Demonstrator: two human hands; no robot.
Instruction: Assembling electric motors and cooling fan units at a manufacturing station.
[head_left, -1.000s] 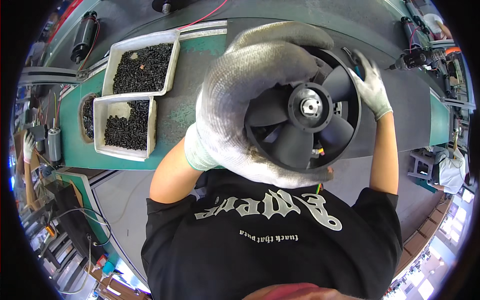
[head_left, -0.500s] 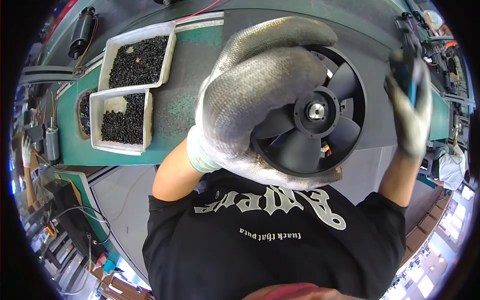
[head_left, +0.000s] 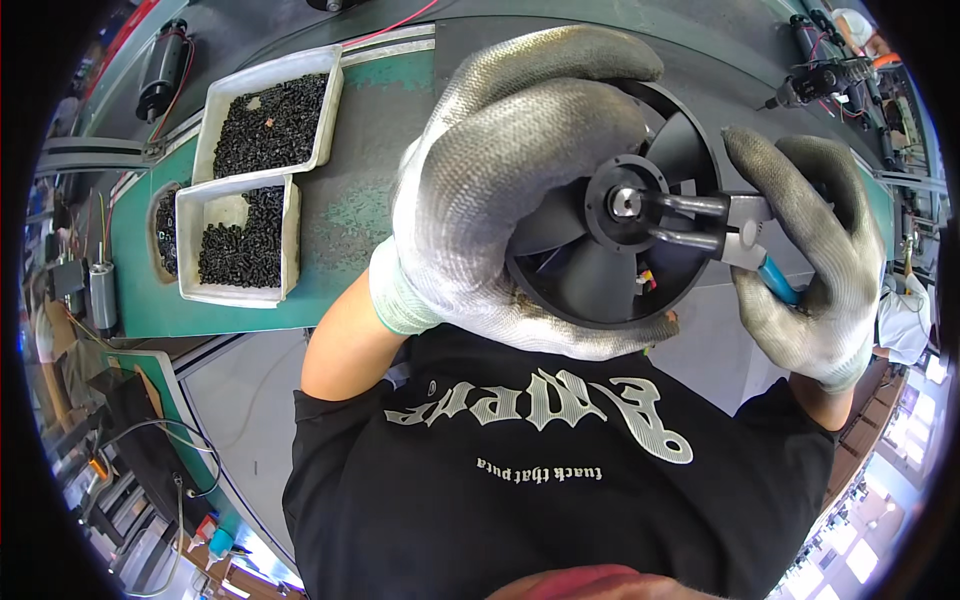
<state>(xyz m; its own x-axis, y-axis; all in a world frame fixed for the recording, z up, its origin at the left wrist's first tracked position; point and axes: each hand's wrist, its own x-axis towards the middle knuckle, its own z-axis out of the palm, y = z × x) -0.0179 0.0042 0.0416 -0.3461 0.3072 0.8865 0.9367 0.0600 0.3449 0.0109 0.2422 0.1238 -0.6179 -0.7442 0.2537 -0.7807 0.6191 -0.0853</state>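
My left hand (head_left: 520, 190), in a grey-coated work glove, is closed around the rim of a round black fan (head_left: 595, 290). The fan has broad blades inside a ring housing, and its hub with a bright metal shaft end faces up. My gloved right hand (head_left: 825, 260) grips a pair of blue-handled pliers (head_left: 742, 232), perhaps circlip pliers. Their two long metal tips reach over the hub and meet the shaft end at its middle. Whether a small ring sits between the tips cannot be made out. The palm hides part of the handles.
Two white trays of small black parts, an upper tray (head_left: 330, 110) and a lower tray (head_left: 292, 240), stand on the green bench (head_left: 345, 290) at left. A cylindrical motor (head_left: 165, 70) lies behind them. At far right is a dark power tool (head_left: 822, 82); other people work beyond.
My right hand has come in from the right with the pliers, bringing their tips to the fan's hub. The fan, still in my left hand, has shifted slightly up and left.
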